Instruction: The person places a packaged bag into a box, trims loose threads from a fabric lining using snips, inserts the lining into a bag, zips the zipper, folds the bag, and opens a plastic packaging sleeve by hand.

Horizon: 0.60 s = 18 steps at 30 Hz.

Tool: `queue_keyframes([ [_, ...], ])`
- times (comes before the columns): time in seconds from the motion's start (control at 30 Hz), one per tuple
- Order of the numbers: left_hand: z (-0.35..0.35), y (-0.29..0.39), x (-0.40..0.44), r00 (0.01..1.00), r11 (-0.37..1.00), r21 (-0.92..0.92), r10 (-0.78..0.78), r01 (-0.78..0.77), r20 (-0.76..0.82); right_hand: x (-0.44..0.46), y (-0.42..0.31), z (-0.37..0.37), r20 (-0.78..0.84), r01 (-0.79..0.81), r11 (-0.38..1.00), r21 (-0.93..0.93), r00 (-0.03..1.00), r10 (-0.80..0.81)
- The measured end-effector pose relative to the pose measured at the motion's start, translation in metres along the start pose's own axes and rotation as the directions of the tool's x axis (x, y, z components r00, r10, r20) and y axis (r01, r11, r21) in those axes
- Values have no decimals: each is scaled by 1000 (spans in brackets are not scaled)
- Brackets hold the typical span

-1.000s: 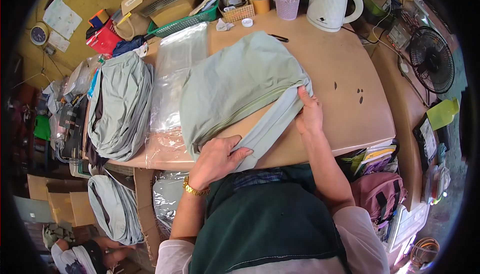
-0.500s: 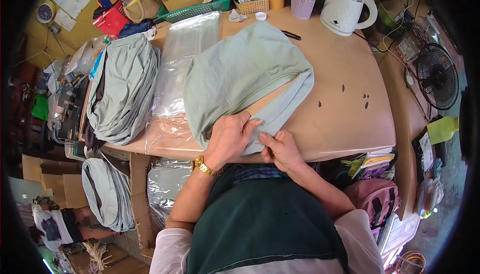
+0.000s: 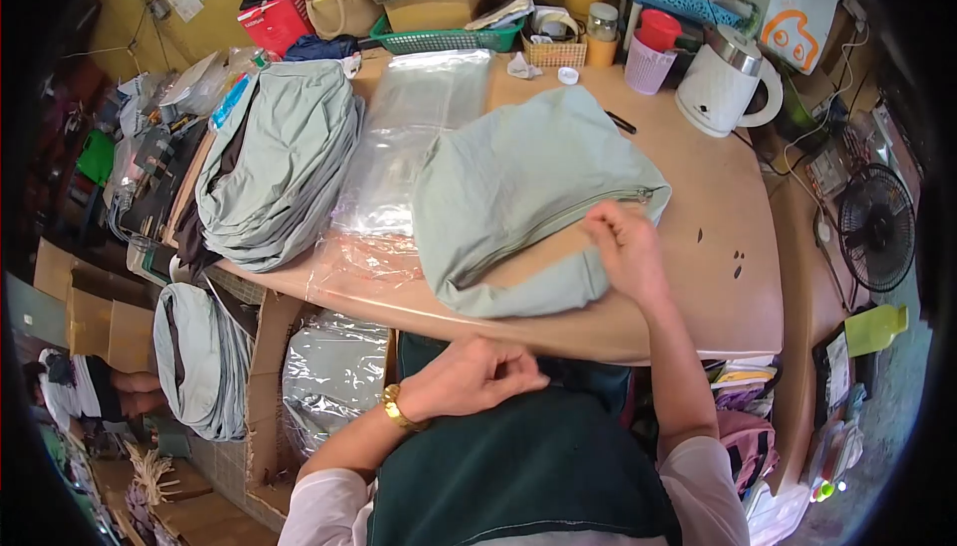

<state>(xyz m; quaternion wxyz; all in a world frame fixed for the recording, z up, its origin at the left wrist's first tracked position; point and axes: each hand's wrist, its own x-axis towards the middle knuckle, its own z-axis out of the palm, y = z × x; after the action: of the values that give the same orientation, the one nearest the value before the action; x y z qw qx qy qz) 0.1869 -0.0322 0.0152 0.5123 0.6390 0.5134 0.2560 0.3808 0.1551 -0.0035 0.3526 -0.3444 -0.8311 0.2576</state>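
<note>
Grey-green cloth piece (image 3: 528, 157), zipped, lies loosely spread on the tan surface (image 3: 713, 292), near its front edge; taken as centre of the dial, 12 at the top of the view. Zip (image 3: 631, 195) runs slantwise along the main panel's lower side, rising toward 3 o'clock. A folded strip of the same cloth bends round below it; tan shows in the gap between.

Right hand (image 3: 628, 247): at 4 o'clock, over the strip and near the zip, fingers bent inward. Whether its grip pinches cloth cannot be told; fingertips partly hidden.

Left hand (image 3: 474, 378): between 6 and 7 o'clock, off the surface, before the dark apron (image 3: 518, 466). Grip slack, fingers loosely curled, nothing visible in it, apart from the cloth. Gold bracelet (image 3: 397, 408) at the wrist.

Surroundings: clear plastic bags (image 3: 419, 112), flat, at 10 o'clock, beside the cloth. Stack of similar cloth pieces (image 3: 289, 162) at 9. Black pen (image 3: 620, 122) between 1 and 2; white cap (image 3: 568, 75) just past 12. White kettle (image 3: 718, 92) at 2. Black fan (image 3: 877, 227) at 3, well apart.
</note>
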Motion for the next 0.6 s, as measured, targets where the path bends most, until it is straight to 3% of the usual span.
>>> queue_keyframes([
  [0.03,-5,-19,0,995,997,1,-78,78,68,2,-2,-4,-15,-180,980,83,983,182],
  [0.07,-13,-44,5,996,997,13,-76,75,42,4,-9,-10,-10,-175,981,79,984,176],
  [0.13,-35,-79,19,983,960,-281,-49,-3,-178,8,-25,-24,99,-200,978,62,976,194],
  [0.17,-48,-76,27,982,959,-282,-42,-12,-183,11,-27,-20,99,-194,979,56,977,188],
  [0.2,-60,-71,35,968,927,-369,-36,-60,-250,13,-27,-10,-11,155,980,-125,987,-158],
  [0.27,-71,-68,42,949,885,-450,-32,-119,-314,11,-15,5,-47,457,825,-333,865,-499],
  [0.33,-77,-71,49,953,936,-343,-37,-73,-302,8,7,14,113,250,953,-172,966,-233],
  [0.37,-74,-79,50,960,924,-381,-81,-29,-270,9,13,15,115,257,950,-176,964,-239],
  [0.4,-68,-84,49,958,923,-382,-78,-36,-277,11,18,16,198,179,971,-157,969,-147],
  [0.43,-59,-85,48,940,840,-543,-190,7,-282,14,15,16,285,99,985,-144,957,-55],
  [0.47,-55,-87,47,915,725,-688,-300,36,-268,15,9,15,293,108,984,-143,954,-63],
  [0.5,-58,-88,47,912,721,-692,-302,29,-276,13,0,11,263,83,985,-154,964,-40],
  [0.57,-73,-86,53,837,458,-823,-256,-336,-484,10,-16,0,235,58,985,-164,972,-18],
  [0.6,-82,-89,58,836,455,-825,-258,-336,-484,7,-20,-8,136,64,995,-82,989,-52],
])
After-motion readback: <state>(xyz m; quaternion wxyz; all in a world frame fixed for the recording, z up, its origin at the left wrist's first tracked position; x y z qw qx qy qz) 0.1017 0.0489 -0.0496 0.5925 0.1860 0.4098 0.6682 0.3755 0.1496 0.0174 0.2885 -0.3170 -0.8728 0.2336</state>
